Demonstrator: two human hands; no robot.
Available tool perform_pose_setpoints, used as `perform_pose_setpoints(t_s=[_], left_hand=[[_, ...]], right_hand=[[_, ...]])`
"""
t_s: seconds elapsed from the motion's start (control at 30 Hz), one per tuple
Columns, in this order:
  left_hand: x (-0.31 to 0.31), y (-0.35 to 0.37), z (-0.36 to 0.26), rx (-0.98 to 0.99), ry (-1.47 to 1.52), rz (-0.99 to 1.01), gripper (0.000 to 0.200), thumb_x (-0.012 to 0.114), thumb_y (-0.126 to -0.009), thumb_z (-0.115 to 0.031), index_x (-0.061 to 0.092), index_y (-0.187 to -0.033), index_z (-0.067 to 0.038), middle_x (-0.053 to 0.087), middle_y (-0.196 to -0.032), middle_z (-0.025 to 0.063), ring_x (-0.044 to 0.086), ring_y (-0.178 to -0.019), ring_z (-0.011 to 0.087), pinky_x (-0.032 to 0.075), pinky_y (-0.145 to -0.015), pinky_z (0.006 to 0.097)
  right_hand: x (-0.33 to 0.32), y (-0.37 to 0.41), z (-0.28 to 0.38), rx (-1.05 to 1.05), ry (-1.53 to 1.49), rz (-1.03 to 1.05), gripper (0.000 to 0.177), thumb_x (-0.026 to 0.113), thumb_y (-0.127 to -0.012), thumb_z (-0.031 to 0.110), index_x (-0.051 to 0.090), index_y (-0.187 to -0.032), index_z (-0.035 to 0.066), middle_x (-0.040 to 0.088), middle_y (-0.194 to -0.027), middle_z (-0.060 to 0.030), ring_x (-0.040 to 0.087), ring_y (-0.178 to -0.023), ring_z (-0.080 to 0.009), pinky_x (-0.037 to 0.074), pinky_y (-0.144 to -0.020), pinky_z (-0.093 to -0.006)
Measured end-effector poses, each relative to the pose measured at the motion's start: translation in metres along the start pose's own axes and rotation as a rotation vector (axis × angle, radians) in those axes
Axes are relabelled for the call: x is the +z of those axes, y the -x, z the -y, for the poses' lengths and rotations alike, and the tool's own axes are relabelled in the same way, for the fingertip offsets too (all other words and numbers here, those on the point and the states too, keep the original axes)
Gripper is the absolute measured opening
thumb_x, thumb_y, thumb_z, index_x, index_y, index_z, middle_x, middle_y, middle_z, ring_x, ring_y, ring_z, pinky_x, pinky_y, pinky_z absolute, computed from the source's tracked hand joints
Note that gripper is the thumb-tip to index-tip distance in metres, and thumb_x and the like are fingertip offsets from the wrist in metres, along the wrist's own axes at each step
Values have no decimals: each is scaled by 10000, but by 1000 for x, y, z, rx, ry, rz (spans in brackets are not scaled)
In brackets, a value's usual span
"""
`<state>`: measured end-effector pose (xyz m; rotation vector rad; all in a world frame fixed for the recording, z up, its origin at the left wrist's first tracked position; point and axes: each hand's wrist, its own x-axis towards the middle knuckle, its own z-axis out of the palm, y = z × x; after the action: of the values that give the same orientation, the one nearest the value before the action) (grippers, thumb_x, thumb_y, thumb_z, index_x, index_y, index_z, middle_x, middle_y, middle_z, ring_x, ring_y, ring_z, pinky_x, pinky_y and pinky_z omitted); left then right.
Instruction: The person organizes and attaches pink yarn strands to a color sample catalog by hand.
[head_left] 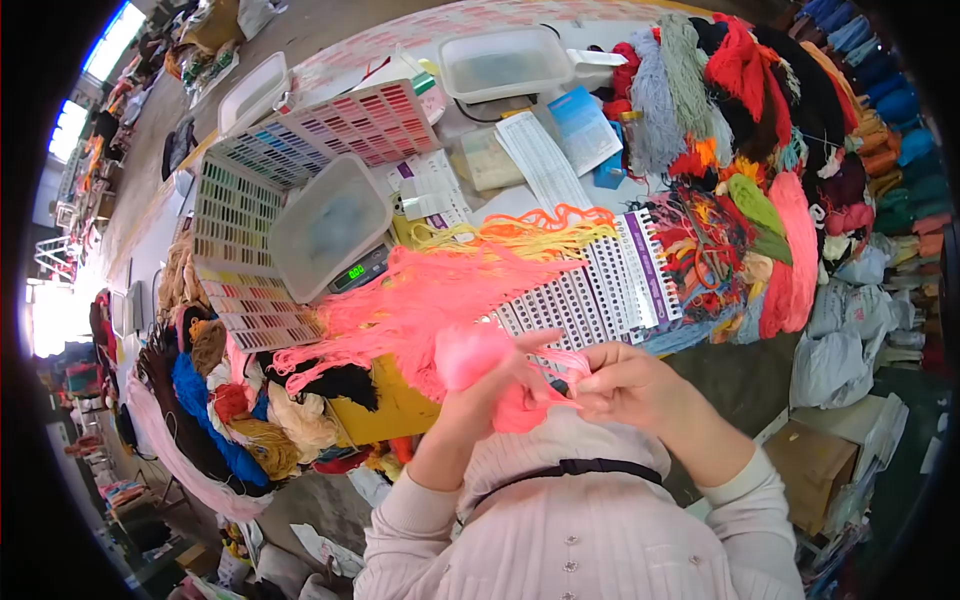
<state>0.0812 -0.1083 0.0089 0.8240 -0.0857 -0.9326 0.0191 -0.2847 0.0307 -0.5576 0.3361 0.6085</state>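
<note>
In front of my waist, my left hand (492, 392) is closed around a bundle of bright pink thread (468, 357), and part of the bundle hangs below the fingers. Close beside it on the right, my right hand (628, 382) pinches a few strands of the same thread, which stretch between both hands. A large loose heap of coral-pink thread (430, 290) spreads over the table just beyond my left hand. Rows of punched white cards (575, 298) lie beyond my right hand, with yellow and orange threads (540, 232) along their far edge.
A clear tub (335, 225) sits on a digital scale (358, 271) reading 0.00. Behind it stands a folding colour chart (237, 205). Papers (545, 155) and another tub (505, 62) lie farther back. Yarn skeins crowd both sides, including a grey one (660, 110).
</note>
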Motion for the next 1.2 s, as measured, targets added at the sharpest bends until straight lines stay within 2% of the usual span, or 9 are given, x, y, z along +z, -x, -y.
perform_pose_setpoints(t_s=[0.13,0.2,0.4,0.63,0.67,0.73,0.9,0.97,1.2], left_hand=[[-25,-17,-15,-419,-180,153,176,465,-805,-163,523,-683,-50,548,-627,70,425,-424,75,337,-395,209],[-46,-13,-21,-303,-1,-191,148,453,-814,-150,508,-733,-39,512,-589,42,390,-402,60,311,-372,197],[-320,108,36,88,343,-1098,255,467,-792,-269,535,-918,-57,547,-852,96,468,-767,149,365,-670,272],[-388,257,-28,469,238,-1860,267,437,-767,-186,568,-867,25,543,-962,144,539,-822,258,467,-674,396],[-362,224,-33,437,159,-1542,264,415,-768,-152,543,-904,34,550,-908,160,547,-794,263,479,-661,387],[-334,145,-22,257,-11,-1070,262,400,-759,-114,524,-930,40,566,-850,161,556,-778,246,488,-668,353],[-178,-113,123,-233,-230,-844,250,479,-748,-157,545,-938,-8,564,-916,82,512,-874,179,420,-770,282],[-113,-192,152,-369,146,-693,209,527,-778,-178,557,-908,-17,550,-828,67,514,-717,138,453,-664,248],[-97,-285,250,-432,-493,-592,139,562,-744,-92,517,-839,0,497,-618,7,447,-480,78,378,-445,205]], right_hand=[[-10,24,32,23,973,-203,108,521,-767,74,570,-823,-4,532,-672,-29,447,-535,-69,352,-470,-212],[-21,36,47,-154,1054,-138,100,509,-779,81,559,-812,1,523,-673,-31,443,-525,-77,359,-470,-220],[-135,64,90,-656,-321,-139,142,477,-799,93,447,-677,27,459,-636,-37,410,-494,-112,399,-532,-238],[-444,253,249,-1325,-221,-823,141,432,-790,29,425,-648,30,435,-626,-16,421,-523,-134,427,-571,-260],[-470,268,264,-1327,97,-501,105,437,-790,39,453,-688,23,479,-673,-31,474,-556,-134,440,-576,-250],[-437,205,253,-1135,369,-867,81,474,-773,54,493,-701,21,503,-676,-24,484,-575,-125,427,-585,-240],[-335,-29,118,-354,982,-915,79,567,-729,89,592,-734,14,565,-685,-5,508,-624,-101,395,-607,-216],[-340,-75,82,-439,1126,-838,54,571,-697,66,585,-719,19,557,-680,-31,514,-625,-139,395,-590,-243],[-367,-120,35,-788,1559,-829,114,569,-610,13,528,-709,51,516,-700,-59,487,-643,-236,355,-613,-346]])
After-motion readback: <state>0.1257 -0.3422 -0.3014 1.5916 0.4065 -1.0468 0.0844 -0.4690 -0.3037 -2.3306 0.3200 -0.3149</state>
